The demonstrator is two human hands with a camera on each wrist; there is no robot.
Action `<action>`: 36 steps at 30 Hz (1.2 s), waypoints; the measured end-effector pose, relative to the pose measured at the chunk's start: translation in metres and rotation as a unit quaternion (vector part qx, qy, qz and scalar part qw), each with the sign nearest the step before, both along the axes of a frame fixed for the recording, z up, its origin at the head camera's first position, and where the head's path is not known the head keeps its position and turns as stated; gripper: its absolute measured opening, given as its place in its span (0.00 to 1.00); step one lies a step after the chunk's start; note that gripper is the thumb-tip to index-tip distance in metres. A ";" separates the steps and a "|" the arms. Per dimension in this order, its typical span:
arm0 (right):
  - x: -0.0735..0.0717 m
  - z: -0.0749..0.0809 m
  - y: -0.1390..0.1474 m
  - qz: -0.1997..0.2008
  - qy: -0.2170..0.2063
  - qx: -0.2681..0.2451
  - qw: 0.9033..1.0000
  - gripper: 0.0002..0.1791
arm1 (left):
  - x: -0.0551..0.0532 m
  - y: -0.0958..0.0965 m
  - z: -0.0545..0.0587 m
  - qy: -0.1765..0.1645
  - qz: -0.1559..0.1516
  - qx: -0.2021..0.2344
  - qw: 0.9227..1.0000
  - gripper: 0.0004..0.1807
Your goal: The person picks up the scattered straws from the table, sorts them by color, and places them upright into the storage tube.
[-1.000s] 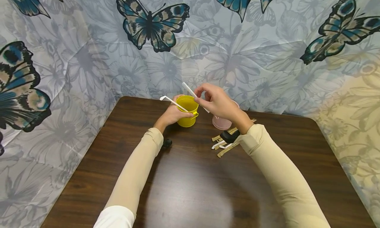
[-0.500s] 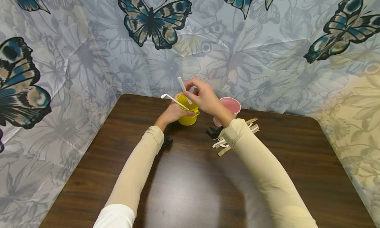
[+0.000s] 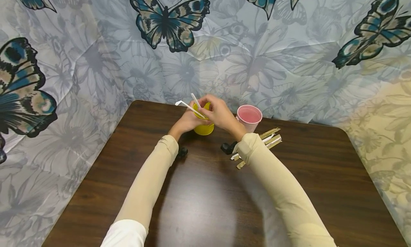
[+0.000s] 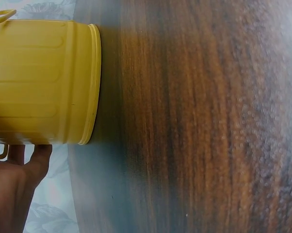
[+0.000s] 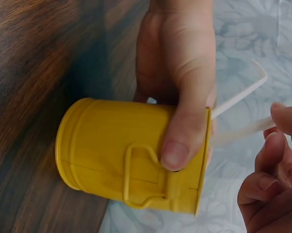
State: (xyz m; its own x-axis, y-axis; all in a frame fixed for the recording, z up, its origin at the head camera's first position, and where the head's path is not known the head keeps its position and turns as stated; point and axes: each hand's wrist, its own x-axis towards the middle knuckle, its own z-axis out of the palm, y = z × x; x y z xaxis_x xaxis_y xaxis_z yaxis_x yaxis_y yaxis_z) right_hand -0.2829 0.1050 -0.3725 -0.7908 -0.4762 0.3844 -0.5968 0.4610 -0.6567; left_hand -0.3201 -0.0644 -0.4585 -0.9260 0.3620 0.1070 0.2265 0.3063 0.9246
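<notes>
My left hand (image 3: 187,121) grips a small yellow metal bucket (image 3: 204,130), its thumb pressed on the side near the rim and handle in the right wrist view. A white straw with a bent top (image 3: 188,108) leans in the bucket and sticks out over the rim. Over the mouth, my right hand (image 3: 221,115) pinches a second white straw (image 5: 245,131) between thumb and fingers, its lower end reaching into the bucket. The left wrist view has the bucket's base (image 4: 83,82) close over the table. The bucket's inside is mostly hidden by my right hand.
Right of my right hand stands a pink bucket (image 3: 249,115). Several straws, white ones and ones in tan paper wrappers (image 3: 273,141), lie on the dark wooden table (image 3: 205,204), partly under my right sleeve (image 3: 276,182). A butterfly-print cloth (image 3: 257,61) hangs behind the table.
My right hand has moved left and down with its straw, from beside the yellow bucket to its mouth. The pink bucket has come into fuller view. My left hand keeps its hold.
</notes>
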 end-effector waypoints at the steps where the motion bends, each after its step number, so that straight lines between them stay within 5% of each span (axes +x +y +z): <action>1: 0.000 0.000 0.001 -0.003 -0.004 0.000 1.000 0.09 | -0.001 0.000 0.000 -0.003 -0.002 0.004 1.000 0.53; 6: 0.001 -0.002 0.007 -0.001 -0.009 0.001 1.000 0.13 | -0.001 0.000 0.000 -0.019 -0.012 0.021 1.000 0.53; 14: 0.021 0.004 0.031 -0.011 -0.025 0.025 0.999 0.13 | 0.008 0.000 0.017 -0.039 -0.026 0.029 0.998 0.54; 24: 0.054 0.006 0.091 -0.012 -0.014 0.092 0.996 0.15 | 0.003 0.004 0.002 0.004 0.008 0.047 0.999 0.56; 36: 0.072 -0.032 0.149 -0.052 -0.066 0.159 0.984 0.08 | 0.001 0.004 0.000 -0.004 0.004 0.050 0.999 0.56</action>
